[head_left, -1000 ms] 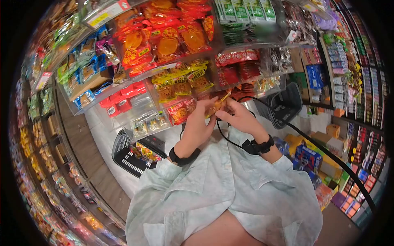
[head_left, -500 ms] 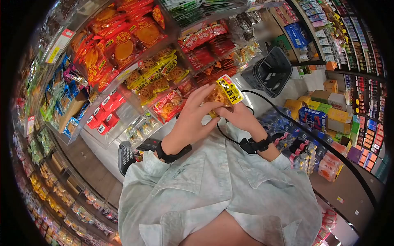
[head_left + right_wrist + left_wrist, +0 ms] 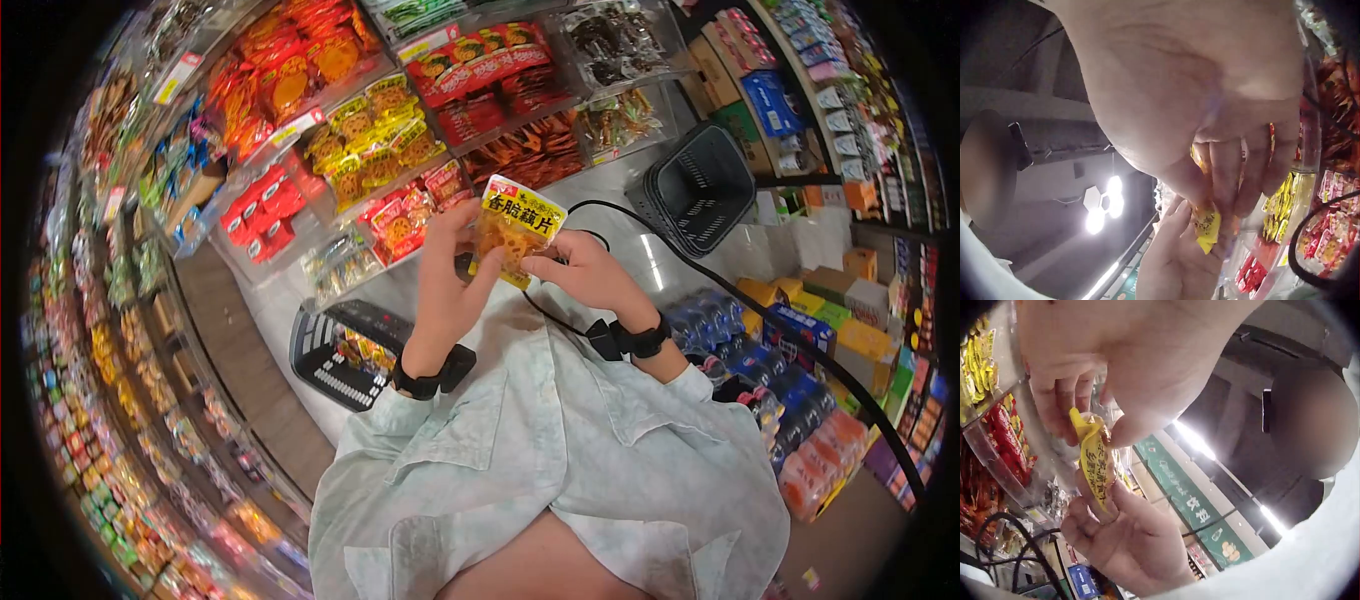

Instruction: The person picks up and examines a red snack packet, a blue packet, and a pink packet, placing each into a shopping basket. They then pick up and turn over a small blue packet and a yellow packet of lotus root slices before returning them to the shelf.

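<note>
In the head view, a yellow snack packet (image 3: 517, 222) with black lettering and a clear window showing brown slices is held up in front of the body, its printed face toward the head camera. The left hand (image 3: 452, 283) grips its left side, thumb on the front. The right hand (image 3: 592, 278) pinches its lower right side with the thumb in front. Seen from the left wrist, the packet (image 3: 1092, 464) spans both hands and looks bent. In the right wrist view, the packet's yellow end (image 3: 1208, 232) shows between the fingers, and much of it is hidden.
Clear shelf bins hold yellow packets (image 3: 368, 135), red packets (image 3: 485, 65) and other snacks. A black basket (image 3: 305, 350) with packets inside stands on the floor at left; stacked dark baskets (image 3: 655, 200) stand at right. A black cable (image 3: 770, 312) runs past the right arm. Bottle packs (image 3: 800, 400) stand at right.
The packet was edge-on and largely hidden between the hands; now its front faces the head camera. The left hand has shifted from across the packet to its left side. The head view has swung.
</note>
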`<state>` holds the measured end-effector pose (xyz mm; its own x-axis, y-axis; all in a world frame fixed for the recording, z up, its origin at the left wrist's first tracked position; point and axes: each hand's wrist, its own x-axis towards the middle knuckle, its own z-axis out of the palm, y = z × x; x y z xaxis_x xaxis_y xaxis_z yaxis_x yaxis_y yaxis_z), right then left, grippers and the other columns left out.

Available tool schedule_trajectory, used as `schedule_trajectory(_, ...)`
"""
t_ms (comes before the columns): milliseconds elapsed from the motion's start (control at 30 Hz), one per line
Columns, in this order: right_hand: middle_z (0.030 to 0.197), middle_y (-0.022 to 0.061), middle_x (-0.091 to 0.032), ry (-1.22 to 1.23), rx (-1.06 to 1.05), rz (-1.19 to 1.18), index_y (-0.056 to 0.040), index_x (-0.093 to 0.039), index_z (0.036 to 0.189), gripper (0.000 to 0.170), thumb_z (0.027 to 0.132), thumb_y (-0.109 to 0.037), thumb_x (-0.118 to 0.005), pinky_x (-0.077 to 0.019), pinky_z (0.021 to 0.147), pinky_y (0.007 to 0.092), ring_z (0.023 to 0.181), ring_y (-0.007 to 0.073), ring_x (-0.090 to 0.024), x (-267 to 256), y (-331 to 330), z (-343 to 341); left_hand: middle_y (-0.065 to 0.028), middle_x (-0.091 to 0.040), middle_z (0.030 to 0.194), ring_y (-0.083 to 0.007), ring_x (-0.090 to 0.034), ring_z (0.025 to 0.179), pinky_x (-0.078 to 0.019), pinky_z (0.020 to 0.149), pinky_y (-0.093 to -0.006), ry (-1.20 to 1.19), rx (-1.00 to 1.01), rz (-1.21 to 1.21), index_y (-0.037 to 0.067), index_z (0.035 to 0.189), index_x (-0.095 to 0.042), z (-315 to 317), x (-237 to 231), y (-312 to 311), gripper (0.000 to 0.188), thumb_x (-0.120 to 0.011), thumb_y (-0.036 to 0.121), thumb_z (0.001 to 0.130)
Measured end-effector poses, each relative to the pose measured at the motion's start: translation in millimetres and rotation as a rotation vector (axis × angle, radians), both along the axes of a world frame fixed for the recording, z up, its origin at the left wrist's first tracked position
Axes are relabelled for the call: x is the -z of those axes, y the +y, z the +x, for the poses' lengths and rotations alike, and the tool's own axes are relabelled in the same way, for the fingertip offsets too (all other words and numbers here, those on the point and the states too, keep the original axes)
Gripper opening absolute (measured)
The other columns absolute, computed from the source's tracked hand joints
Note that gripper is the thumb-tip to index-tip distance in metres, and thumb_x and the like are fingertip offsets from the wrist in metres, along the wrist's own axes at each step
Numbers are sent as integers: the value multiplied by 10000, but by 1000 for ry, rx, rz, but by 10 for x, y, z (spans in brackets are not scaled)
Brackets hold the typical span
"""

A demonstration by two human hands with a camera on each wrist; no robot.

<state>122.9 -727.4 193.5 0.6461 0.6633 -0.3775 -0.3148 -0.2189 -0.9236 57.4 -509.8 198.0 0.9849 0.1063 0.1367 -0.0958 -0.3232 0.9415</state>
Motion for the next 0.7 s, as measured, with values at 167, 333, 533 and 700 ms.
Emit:
schedule_trajectory(167, 1114, 61, -739, 10, -144, 59, 46, -658, 1272, 318, 1006, -124, -697, -559, 878, 304, 984, 106, -674, 216, -212, -107, -102, -632, 1208, -144, -671, 990, -557, 870, -286, 237, -220, -304, 27, 1516, -445, -501, 14, -370, 597, -703, 33, 977)
schedule_trajectory(333, 1100, 93, -754, 4, -247, 121, 56, -664, 1246, 322, 1000, -147, -705, -564, 871, 306, 977, 116, -690, 198, -194, -230, -69, -658, 1107, -120, -644, 966, -549, 853, -276, 226, -396, -340, -1, 1446, -459, -902, -87, -576, 513, -694, 30, 991)
schedule_trajectory(533, 1138, 58, -731, 25, -279, 97, 52, -642, 1307, 349, 1039, -168, -678, -549, 903, 284, 1018, 97, -658, 150, -278, -454, -65, -649, 1130, -119, -636, 982, -535, 854, -270, 166, -401, -460, 25, 1266, -507, -1157, -7, -701, 344, -715, 53, 993)
schedule_trajectory(700, 1038, 17, -708, 21, -272, 239, 38, -690, 1246, 280, 1049, -157, -652, -533, 818, 265, 918, 76, -631, 215, -207, -705, -51, -658, 1047, -106, -637, 952, -528, 845, -276, 148, -451, -420, 12, 1182, -546, -1484, 19, -721, 211, -670, 107, 1041)
